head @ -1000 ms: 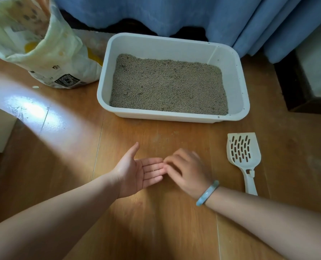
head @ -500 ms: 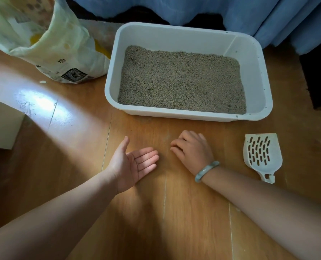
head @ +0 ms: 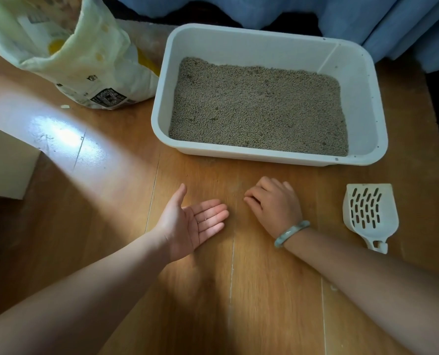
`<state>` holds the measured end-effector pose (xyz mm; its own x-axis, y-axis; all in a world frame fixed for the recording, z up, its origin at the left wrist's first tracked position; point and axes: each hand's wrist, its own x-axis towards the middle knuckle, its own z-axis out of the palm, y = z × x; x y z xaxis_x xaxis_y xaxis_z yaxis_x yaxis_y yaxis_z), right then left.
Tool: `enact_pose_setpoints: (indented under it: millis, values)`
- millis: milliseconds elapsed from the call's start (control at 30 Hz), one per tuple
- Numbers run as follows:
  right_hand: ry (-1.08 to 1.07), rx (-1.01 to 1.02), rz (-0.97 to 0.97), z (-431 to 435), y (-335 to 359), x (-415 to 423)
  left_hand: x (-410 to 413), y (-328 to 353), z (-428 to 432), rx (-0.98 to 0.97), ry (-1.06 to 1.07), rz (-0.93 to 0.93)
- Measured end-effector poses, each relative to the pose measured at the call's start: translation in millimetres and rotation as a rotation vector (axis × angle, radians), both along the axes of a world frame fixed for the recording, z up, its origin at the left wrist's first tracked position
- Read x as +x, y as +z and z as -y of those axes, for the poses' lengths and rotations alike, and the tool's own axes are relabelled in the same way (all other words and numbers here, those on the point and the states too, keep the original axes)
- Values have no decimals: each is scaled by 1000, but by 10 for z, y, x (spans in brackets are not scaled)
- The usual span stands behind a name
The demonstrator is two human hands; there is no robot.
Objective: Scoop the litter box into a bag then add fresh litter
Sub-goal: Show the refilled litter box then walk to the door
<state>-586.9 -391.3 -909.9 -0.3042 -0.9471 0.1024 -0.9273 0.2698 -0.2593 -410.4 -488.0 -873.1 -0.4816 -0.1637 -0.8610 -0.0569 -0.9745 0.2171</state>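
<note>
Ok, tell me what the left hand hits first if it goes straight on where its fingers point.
The right hand. The left hand lies palm up, straight fingers aimed at the right hand's curled fingers, with only bare floor between. Both look near floor level, though height is unclear.
</note>
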Motion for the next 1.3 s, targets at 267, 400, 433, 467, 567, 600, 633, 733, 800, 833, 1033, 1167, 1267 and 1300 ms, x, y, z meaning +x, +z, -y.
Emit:
enact_pose_setpoints:
  millis: [267,400,433,467,567,600,633,733,800,833,1033,1167,1267,1300]
  values:
    - [-72,54,20,54,19,87,-1,15,1,-7,0,-2]
    - [-84,-39,150,103,151,163,-21,24,-15,-11,-1,-16]
    - [-31,-64,173,121,188,218,-32,22,-23,-9,-7,-24]
    - [28,-78,197,129,217,293,-38,16,-29,-7,-16,-33]
    - [195,-74,243,93,247,533,-45,12,-32,-4,-55,-51]
    - [235,-65,265,67,240,580,-42,20,-30,-3,-64,-59]
    - [259,-54,294,41,233,601,-38,33,-27,-3,-71,-63]
    - [248,-59,333,-8,216,532,-18,43,-12,-8,-71,-66]
    - [133,-80,335,-5,194,409,1,24,-5,-10,-59,-53]
    - [64,-81,336,10,178,334,12,16,0,-7,-47,-46]
    - [-27,-47,292,335,98,236,104,48,131,-37,26,-10]
    - [-52,-16,355,675,77,547,244,73,236,-48,61,0]
    - [-90,11,358,871,60,718,386,71,327,-55,108,7]
    - [-93,14,348,914,53,761,435,63,365,-58,129,12]
